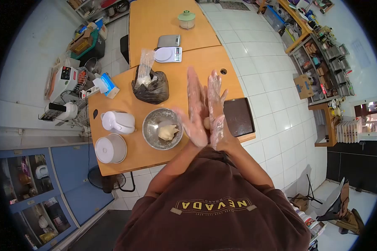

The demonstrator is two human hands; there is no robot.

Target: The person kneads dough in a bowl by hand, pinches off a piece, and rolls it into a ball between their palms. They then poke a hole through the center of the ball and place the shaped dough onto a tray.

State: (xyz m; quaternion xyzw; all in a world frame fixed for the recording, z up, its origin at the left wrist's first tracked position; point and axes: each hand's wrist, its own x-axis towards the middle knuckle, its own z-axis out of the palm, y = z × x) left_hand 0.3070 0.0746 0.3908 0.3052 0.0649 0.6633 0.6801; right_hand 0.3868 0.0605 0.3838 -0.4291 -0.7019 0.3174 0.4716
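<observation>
My left hand (194, 109) and my right hand (217, 109) are pressed palm to palm over the wooden table (125, 154), both dusted with flour. A small ball of dough (206, 123) shows between the palms, held by both. Just to the left stands a metal bowl (151, 125) with a lump of dough (167, 132) inside. A dark baking tray (238, 117) lies right of my hands, near the table's edge.
A black plastic bag with a clear bag in it (151, 85) sits behind the bowl. A white jug (118, 121) and a white lidded container (110, 148) stand at the left. Two kitchen scales (169, 54) and a green-lidded jar (187, 19) are farther back.
</observation>
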